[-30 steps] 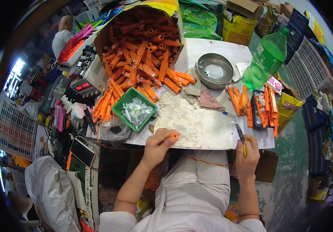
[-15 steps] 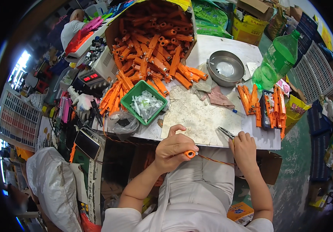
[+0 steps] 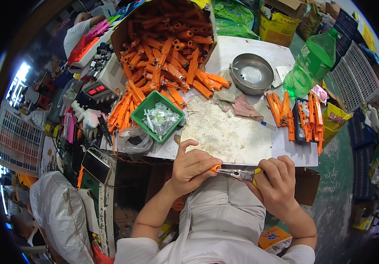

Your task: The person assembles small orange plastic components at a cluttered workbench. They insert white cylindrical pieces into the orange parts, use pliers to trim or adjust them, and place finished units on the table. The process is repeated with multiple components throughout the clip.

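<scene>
My left hand (image 3: 190,170) is closed around an orange plastic part (image 3: 216,168), its round end showing past the fingertips and the rest hidden in the palm. The index finger sticks up from it. My right hand (image 3: 278,181) grips the yellow handles of needle-nose pliers (image 3: 238,174). Their metal jaws point left and meet the end of the orange part. Both hands are over my lap, just in front of the table edge. The wire seen earlier at the part does not show clearly now.
A big box spills orange parts (image 3: 167,61) over the table. Before it stands a green basket (image 3: 138,117) of small white pieces. A metal bowl (image 3: 262,86), a rag (image 3: 245,108), a green bottle (image 3: 311,61) and a dark bin (image 3: 300,137) with more orange parts stand right.
My right hand has picked up the pliers from the table edge and brought their jaws to the orange part. My left hand has shifted slightly left and up, still holding the part.
</scene>
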Tool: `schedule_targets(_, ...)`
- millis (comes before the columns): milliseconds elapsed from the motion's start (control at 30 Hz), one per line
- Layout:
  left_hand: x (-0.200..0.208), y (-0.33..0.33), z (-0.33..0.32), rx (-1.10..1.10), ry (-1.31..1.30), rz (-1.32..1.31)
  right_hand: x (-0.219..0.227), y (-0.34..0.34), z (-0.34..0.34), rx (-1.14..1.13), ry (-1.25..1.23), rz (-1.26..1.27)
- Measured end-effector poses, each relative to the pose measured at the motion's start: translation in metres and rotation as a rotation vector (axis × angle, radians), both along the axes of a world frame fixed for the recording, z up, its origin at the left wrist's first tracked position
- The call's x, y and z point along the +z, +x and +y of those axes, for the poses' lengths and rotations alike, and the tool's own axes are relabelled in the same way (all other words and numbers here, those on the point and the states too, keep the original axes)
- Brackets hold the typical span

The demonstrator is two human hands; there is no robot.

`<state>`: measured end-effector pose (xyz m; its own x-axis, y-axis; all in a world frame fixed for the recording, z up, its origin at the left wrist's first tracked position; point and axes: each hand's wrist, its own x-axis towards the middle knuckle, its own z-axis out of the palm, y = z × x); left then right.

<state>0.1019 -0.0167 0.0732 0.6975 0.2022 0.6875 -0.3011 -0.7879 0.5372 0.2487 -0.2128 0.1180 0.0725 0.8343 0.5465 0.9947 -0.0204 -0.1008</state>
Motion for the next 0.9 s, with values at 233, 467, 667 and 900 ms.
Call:
schedule_targets(233, 0.009, 0.005, 0.000, 0.115, 0.242, 0.080, 0.004, 0.004, 0.000, -0.042, -0.064, -0.123)
schedule_targets(467, -0.001, 0.002, 0.004, 0.123, -0.006, 0.082, -0.007, 0.032, -0.014, -0.105, 0.018, 0.077)
schedule_targets(667, -0.030, 0.012, -0.003, 0.105, -0.410, 0.047, -0.037, 0.136, -0.047, -0.865, 0.093, -0.222)
schedule_targets(900, -0.040, 0.005, -0.005, 0.137, -0.475, 0.037, -0.045, 0.114, -0.028, -0.791, 0.121, -0.159)
